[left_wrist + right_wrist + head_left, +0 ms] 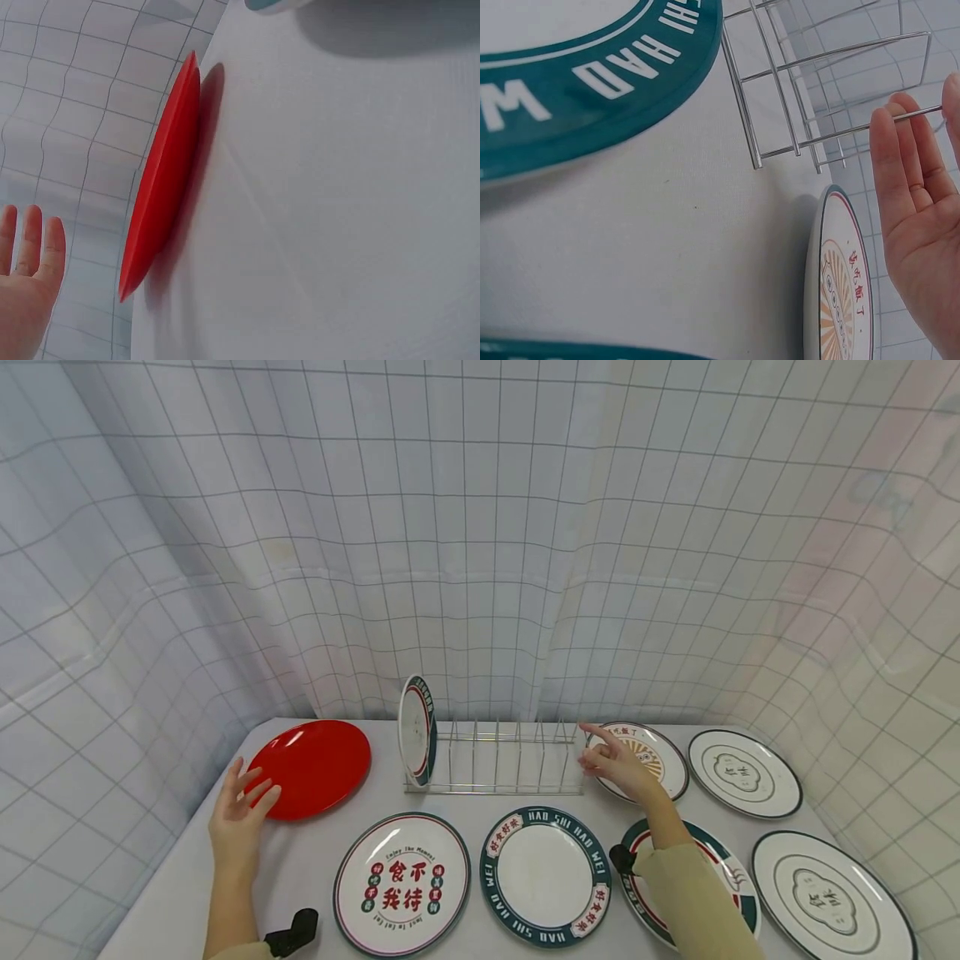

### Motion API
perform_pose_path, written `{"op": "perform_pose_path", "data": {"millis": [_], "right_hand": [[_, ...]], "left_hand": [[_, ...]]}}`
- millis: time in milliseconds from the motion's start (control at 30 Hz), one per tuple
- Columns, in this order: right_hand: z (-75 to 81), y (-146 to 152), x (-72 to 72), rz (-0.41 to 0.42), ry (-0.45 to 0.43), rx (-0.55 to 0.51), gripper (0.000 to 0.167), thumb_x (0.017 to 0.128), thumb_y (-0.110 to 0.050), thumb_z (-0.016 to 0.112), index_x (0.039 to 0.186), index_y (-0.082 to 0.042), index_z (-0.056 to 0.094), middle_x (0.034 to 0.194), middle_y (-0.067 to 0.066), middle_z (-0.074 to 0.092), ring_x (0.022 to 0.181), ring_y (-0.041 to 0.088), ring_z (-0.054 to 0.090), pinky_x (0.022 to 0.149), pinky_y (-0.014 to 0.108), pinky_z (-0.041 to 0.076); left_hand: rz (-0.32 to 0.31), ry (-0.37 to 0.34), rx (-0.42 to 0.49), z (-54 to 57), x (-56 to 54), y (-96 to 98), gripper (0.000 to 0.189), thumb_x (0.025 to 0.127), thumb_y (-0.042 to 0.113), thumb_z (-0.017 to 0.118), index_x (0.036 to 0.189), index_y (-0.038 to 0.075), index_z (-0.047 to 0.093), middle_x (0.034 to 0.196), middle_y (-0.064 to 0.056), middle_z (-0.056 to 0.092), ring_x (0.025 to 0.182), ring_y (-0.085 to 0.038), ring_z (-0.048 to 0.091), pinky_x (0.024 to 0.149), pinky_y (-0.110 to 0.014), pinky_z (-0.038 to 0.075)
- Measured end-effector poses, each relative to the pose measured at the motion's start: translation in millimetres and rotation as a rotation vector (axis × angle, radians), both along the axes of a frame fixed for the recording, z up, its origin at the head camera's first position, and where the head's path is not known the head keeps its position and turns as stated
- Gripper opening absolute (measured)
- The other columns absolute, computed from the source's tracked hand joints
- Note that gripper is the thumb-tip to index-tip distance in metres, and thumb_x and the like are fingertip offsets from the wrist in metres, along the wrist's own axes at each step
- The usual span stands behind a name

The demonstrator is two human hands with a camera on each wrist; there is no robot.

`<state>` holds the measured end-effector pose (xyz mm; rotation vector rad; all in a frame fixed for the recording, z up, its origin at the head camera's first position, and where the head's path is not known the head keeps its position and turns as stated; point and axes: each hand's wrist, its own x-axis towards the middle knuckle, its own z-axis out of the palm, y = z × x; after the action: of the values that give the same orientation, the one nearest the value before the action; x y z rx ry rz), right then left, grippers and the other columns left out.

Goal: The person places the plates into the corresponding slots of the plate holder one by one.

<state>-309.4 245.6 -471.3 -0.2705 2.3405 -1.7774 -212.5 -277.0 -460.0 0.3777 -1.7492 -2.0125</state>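
Green-rimmed plate [543, 877] lies on the tabletop [300, 868], 5 o'clock from the wire rack [495, 793]. Left hand [240, 814] empty, fingers spread, at red plate's [309, 768] 8 o'clock edge. Right hand [621, 766]: fingers mostly straight, at the rack's 3 o'clock end; can't confirm contact. Upright plate [417, 731] at its 9 o'clock end.

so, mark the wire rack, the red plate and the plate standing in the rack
Wire rack [504, 793]: head view, on its front rail.
Red plate [309, 768]: head view, middle of its face.
Standing plate [416, 735]: head view, on its white area.
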Motion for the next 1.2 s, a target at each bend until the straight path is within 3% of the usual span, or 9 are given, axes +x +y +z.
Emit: {"op": "perform_pose_path", "data": {"millis": [200,367,533,700,967,1200], "right_hand": [[1.0,-1,0.6,-0.002,0.003,-0.008,0.053,0.094,-0.014,0.05,0.143,-0.022,0.03,0.101,0.024,0.056,0.105,0.041,0.053,0.085,0.032,0.05],[0.7,0,0.1,-0.004,0.002,-0.015,0.054,0.093,-0.018,0.053,0.142,-0.022,0.031,0.098,0.019,0.058,0.104,0.041,0.052,0.085,0.032,0.05],[0.7,0,0.7,-0.005,0.0,-0.007,0.055,0.093,-0.02,0.054,0.143,-0.023,0.031,0.102,0.025,0.056,0.104,0.04,0.053,0.085,0.032,0.05],[0.2,0,0.0,-0.005,0.005,-0.012,0.054,0.093,-0.018,0.053,0.143,-0.022,0.031,0.104,0.028,0.054,0.103,0.039,0.054,0.084,0.032,0.051],[-0.8,0,-1.3,-0.008,0.007,0.001,0.056,0.092,-0.025,0.055,0.143,-0.024,0.031,0.105,0.028,0.055,0.104,0.038,0.053,0.083,0.031,0.051],[0.7,-1,0.4,-0.004,0.004,-0.017,0.054,0.094,-0.012,0.049,0.144,-0.019,0.029,0.102,0.027,0.055,0.102,0.039,0.053,0.082,0.032,0.051]], "left_hand": [[0.07,-0.031,0.06,-8.4,2.2,-6.6,0.065,0.085,0.006,0.062,0.141,0.025,0.035,0.122,0.004,0.046,0.098,0.001,0.053,0.072,-0.003,0.043],[0.111,-0.056,0.099,-17.1,3.3,-9.8,0.066,0.085,0.01,0.062,0.142,0.028,0.034,0.131,-0.001,0.041,0.105,-0.005,0.048,0.07,-0.003,0.043],[0.129,-0.08,0.12,-26.3,2.3,-11.3,0.065,0.086,0.01,0.062,0.142,0.027,0.033,0.134,-0.003,0.037,0.11,-0.009,0.044,0.069,-0.003,0.044],[0.152,-0.062,0.195,-32.4,1.2,-12.0,0.066,0.085,0.01,0.063,0.142,0.026,0.033,0.135,-0.002,0.035,0.109,-0.008,0.043,0.068,-0.006,0.046],[0.137,-0.09,0.339,-38.7,0.7,-15.9,0.074,0.082,0.006,0.065,0.144,0.028,0.03,0.143,0.0,0.024,0.103,-0.006,0.046,0.068,-0.01,0.049],[0.081,-0.108,0.431,-40.4,-0.8,-13.4,0.079,0.082,0.006,0.064,0.145,0.032,0.024,0.143,0.002,0.021,0.113,-0.009,0.041,0.078,-0.017,0.049]]}}
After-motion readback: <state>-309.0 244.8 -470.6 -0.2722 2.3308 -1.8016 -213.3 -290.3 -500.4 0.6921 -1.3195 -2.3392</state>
